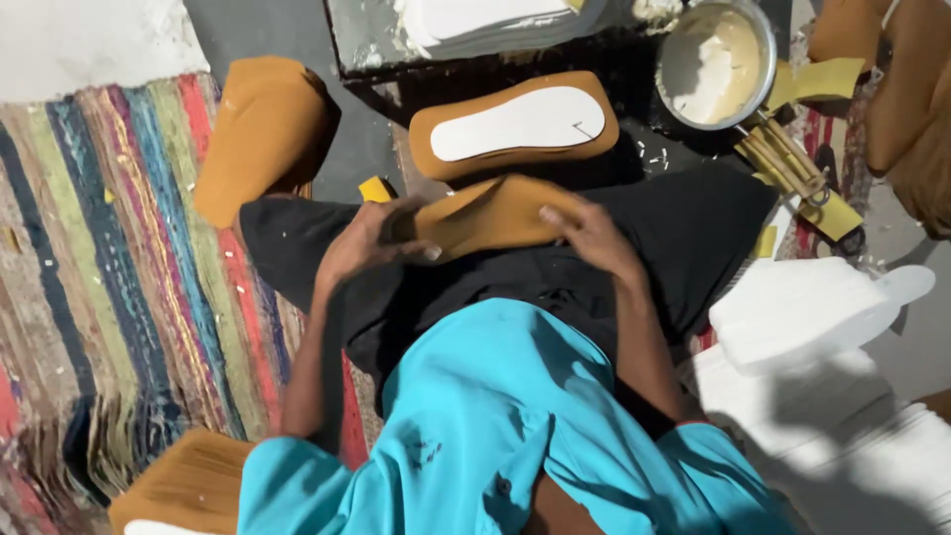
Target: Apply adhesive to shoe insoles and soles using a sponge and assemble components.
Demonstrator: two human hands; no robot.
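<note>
We see the tan insole cover lying across the lap, long axis from 9 to 3 o'clock; left hand and right hand each grasp one end.

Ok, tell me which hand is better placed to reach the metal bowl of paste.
Right, probably. The right hand rests on the tan sole piece on the same side as the bowl; the left hand grips the piece's far end.
</note>
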